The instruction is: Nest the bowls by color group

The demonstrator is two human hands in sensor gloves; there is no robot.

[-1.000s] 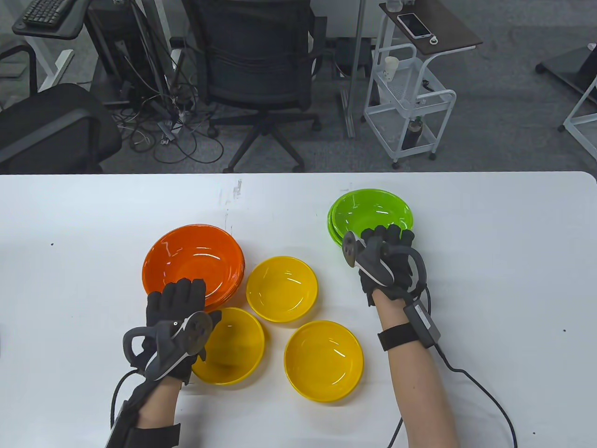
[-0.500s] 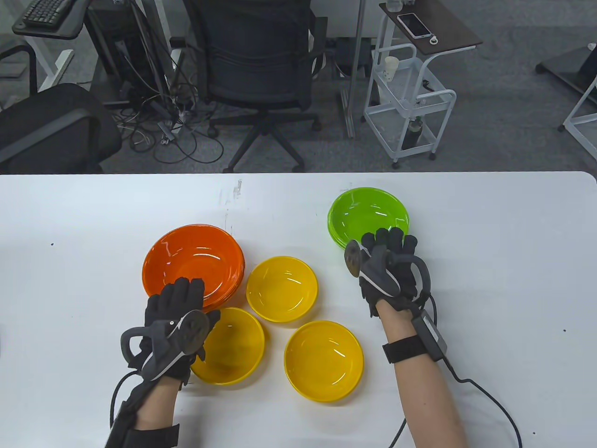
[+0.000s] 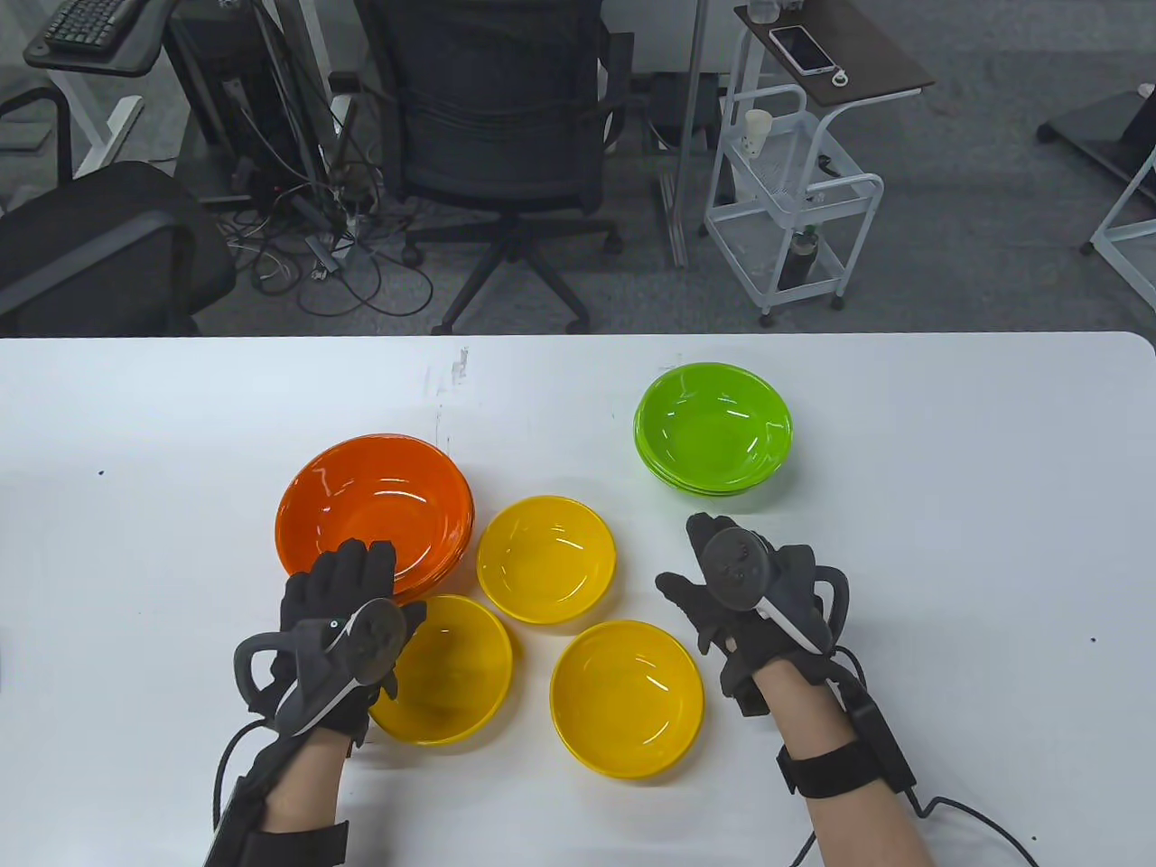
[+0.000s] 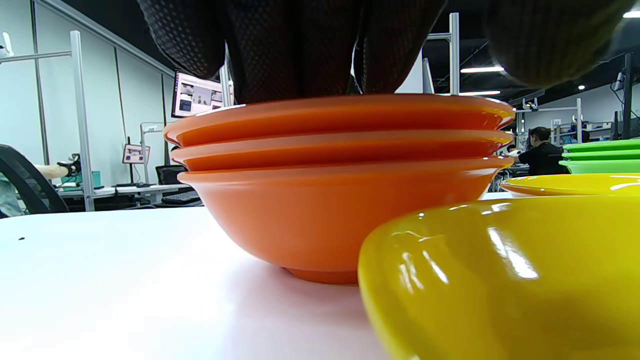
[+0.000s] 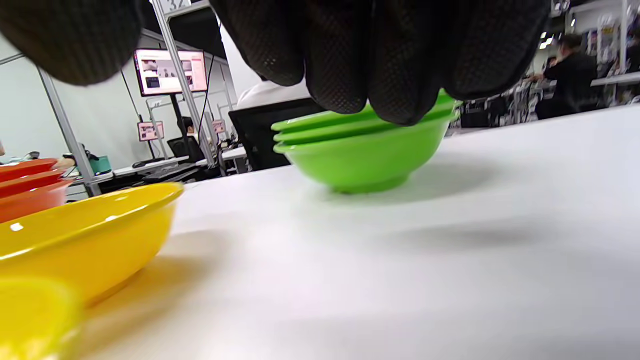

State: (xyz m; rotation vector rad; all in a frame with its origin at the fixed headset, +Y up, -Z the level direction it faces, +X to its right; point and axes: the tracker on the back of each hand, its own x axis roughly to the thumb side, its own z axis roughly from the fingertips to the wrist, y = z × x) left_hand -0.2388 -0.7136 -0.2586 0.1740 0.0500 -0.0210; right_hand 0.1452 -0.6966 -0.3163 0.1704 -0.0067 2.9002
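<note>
Left hand [image 3: 339, 605] rests its fingers [image 4: 300, 50] on the orange stack [image 3: 375, 515], steadying it. Right hand [image 3: 750, 601] hovers, holding nothing, fingers loosely spread, beside three loose yellow bowls [image 3: 627, 698] on the counter [image 3: 948, 542]; the green stack [image 3: 713, 426] is nested.

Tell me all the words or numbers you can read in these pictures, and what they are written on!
Bowls: the orange stack, green stack and yellow bowls carry no words or numbers.
"32" or so: dark digits on a white tag at the top edge of the right wrist view, cut off, so not certain.
Monitor: shows windows, text too small to read.
Small signs on desks: too blurred to read.
Phone on the side table: screen blank.
</note>
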